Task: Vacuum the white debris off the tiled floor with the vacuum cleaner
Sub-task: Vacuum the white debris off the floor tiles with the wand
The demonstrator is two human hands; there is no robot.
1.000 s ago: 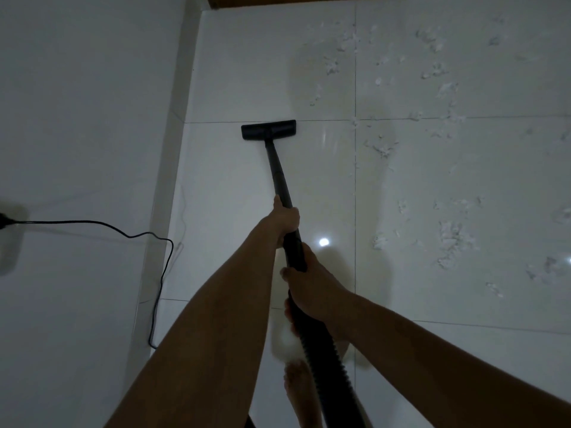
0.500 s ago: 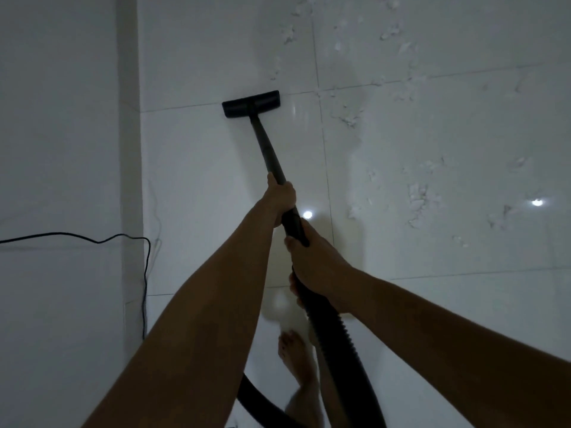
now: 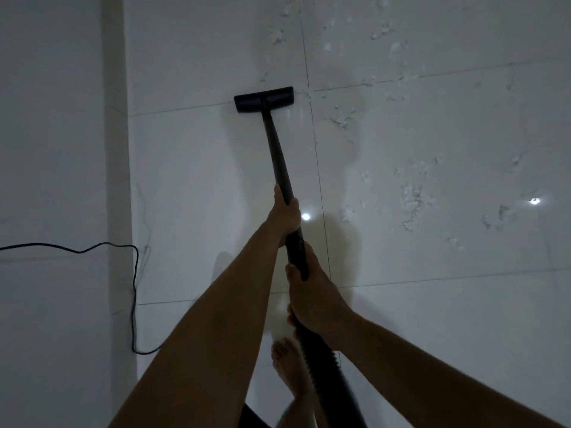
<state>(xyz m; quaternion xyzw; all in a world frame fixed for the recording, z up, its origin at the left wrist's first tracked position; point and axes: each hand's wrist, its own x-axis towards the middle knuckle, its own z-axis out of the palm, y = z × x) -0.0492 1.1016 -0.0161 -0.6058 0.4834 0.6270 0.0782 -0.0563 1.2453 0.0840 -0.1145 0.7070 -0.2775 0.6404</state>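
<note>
Gripping the black wand (image 3: 277,149) with both hands gives the person leverage. The left hand (image 3: 285,217) sits farther along the tube, its fingers curled round it, probably to steer. The right hand (image 3: 312,299) has its fingers wrapped round the nearer end, where the ribbed hose (image 3: 324,375) joins, likely to push and pull. The floor head (image 3: 264,99) lies flat on the tiled floor (image 3: 191,186) at the wand's far end, across a grout line, so suction meets the tile. It stands at the left edge of the mess. The white debris (image 3: 412,202) is scattered to its right and beyond it, with the closest flecks just beside its right end and bigger clumps well apart. Most of the debris looks not yet picked up, so the next stroke calls for a swing rightward. A power cord (image 3: 134,288) runs along the wall (image 3: 52,149) at left, out of the head's path. A bare foot (image 3: 290,369) stands near, beside the hose.
</note>
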